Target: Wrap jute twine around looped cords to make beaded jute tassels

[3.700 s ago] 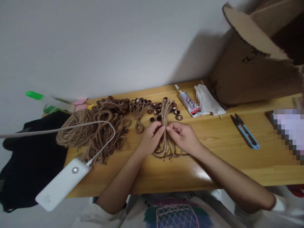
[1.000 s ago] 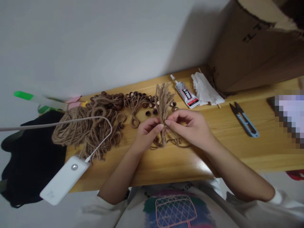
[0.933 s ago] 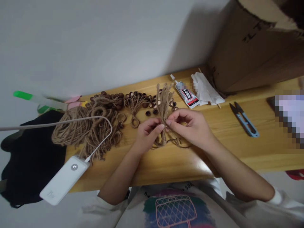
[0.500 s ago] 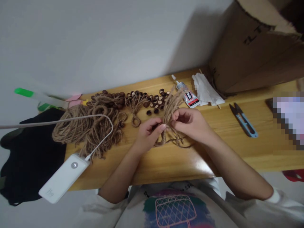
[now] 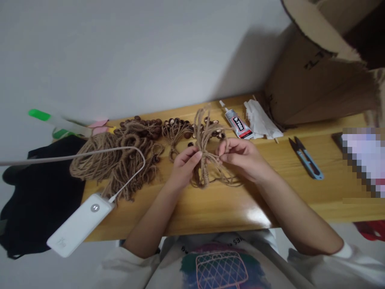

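Observation:
A bundle of jute cords [image 5: 204, 136] with a braided loop at its near end lies upright on the wooden table [image 5: 270, 192]. My left hand [image 5: 185, 166] pinches a strand at the bundle's left side. My right hand [image 5: 240, 154] pinches the same strand to the right, so the strand runs taut across the bundle's middle. Brown wooden beads [image 5: 183, 124] lie scattered behind the bundle.
A pile of jute twine and finished braided pieces [image 5: 117, 158] lies to the left, with a white power bank [image 5: 78, 224] and its cable. A glue tube [image 5: 236, 122], white paper [image 5: 260, 120], blue thread snips [image 5: 306, 162] and a cardboard box [image 5: 319, 80] stand to the right.
My hands have drawn apart, pulling a strand tight around the bundle's middle. The bundle's top has straightened from its tilt to the right.

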The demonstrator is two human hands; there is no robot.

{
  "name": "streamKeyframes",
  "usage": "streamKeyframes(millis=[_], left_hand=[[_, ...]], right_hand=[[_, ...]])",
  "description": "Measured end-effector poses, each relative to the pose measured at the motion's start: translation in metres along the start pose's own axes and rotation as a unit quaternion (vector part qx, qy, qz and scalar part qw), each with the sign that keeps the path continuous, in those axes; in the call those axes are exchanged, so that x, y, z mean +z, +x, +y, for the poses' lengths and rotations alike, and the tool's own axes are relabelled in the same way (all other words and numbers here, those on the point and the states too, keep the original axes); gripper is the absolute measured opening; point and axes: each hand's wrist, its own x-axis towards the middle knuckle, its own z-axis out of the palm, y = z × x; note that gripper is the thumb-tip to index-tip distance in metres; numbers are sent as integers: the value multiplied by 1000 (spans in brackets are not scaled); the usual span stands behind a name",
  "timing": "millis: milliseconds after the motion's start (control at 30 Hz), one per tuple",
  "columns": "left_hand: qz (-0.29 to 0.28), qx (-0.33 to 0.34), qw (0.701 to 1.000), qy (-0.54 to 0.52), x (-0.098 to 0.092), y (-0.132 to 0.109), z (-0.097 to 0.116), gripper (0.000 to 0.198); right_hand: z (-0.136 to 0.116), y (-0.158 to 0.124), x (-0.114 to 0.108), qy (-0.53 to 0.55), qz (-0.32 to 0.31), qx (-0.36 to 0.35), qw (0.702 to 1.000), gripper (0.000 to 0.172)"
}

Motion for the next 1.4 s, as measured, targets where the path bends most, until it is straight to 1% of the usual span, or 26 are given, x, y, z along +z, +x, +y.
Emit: streamKeyframes(millis=[67, 167, 267, 433, 600, 733, 833, 900, 1000, 1100, 1267, 1400], left_hand=[[14, 4, 999, -37, 0, 1, 3, 33], [18, 0, 997, -76, 0, 2, 6, 35], [17, -12, 997, -80, 0, 2, 7, 34], [38, -22, 996, -81, -2, 5, 5, 36], [71, 0, 996, -61, -4, 9, -1, 36], [103, 56, 993, -5, -7, 11, -5, 33], [109, 75, 991, 19, -7, 11, -7, 33], [105, 77, 991, 18, -6, 10, -7, 33], [83, 81, 993, 0, -3, 8, -6, 32], [58, 54, 996, -36, 0, 7, -4, 33], [30, 2, 995, -99, 4, 4, 0, 36], [8, -16, 993, -120, 7, 2, 2, 39]], right_hand=[[0, 1, 0, -9, 5, 6, 1000, 12], [2, 2, -1, -19, 8, 31, 999, 17], [4, 3, -2, -41, 3, 44, 998, 21], [5, 2, -2, -57, -1, 47, 997, 25], [4, 3, -3, -57, 23, 32, 998, 25], [3, 3, -3, -61, 53, 0, 997, 23], [3, 2, -1, -40, 53, 4, 998, 22], [4, 2, 0, -18, 33, 28, 999, 22], [6, 1, 3, 33, -11, 98, 995, 24], [6, 1, 5, 59, -29, 150, 986, 23], [8, 1, 4, 7, -25, 165, 986, 12], [9, 1, 1, -33, -43, 161, 985, 10]])
